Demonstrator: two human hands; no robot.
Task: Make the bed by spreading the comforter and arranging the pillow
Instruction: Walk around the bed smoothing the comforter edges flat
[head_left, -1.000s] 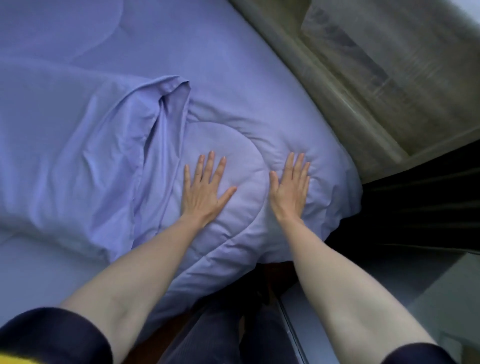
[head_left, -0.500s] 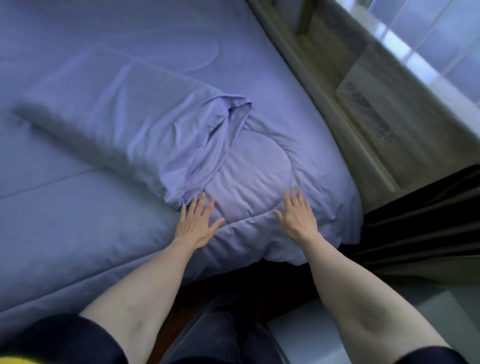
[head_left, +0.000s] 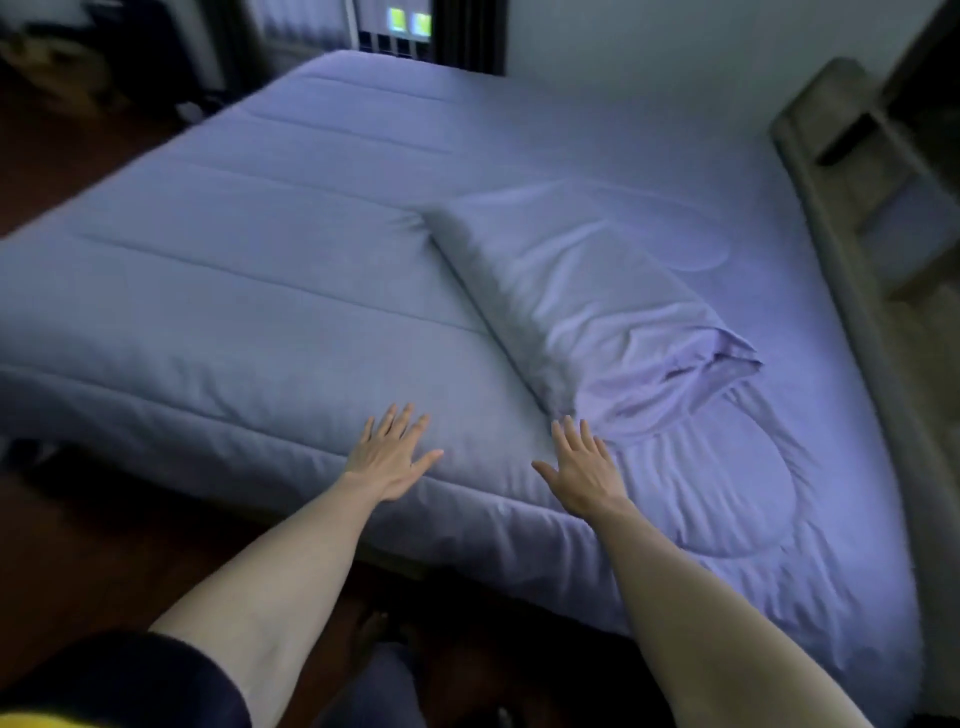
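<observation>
Pressing both palms flat on the quilted lavender-blue comforter (head_left: 270, 291) near its front edge.

My left hand (head_left: 390, 458) and my right hand (head_left: 581, 470) lay apart from each other, fingers spread wide and holding nothing. The comforter covered the whole bed. The long lavender pillow (head_left: 576, 296) lay diagonally on top of it, its loose open end nearest me, just beyond my right fingertips (head_left: 569, 427). A pale wooden headboard (head_left: 852, 291) ran along the right side.

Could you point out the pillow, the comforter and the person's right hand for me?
pillow (head_left: 571, 291): head view, middle of its top face.
comforter (head_left: 249, 291): head view, flat quilted stretch left of the pillow.
right hand (head_left: 584, 470): head view, back of the hand, lying flat and open.
</observation>
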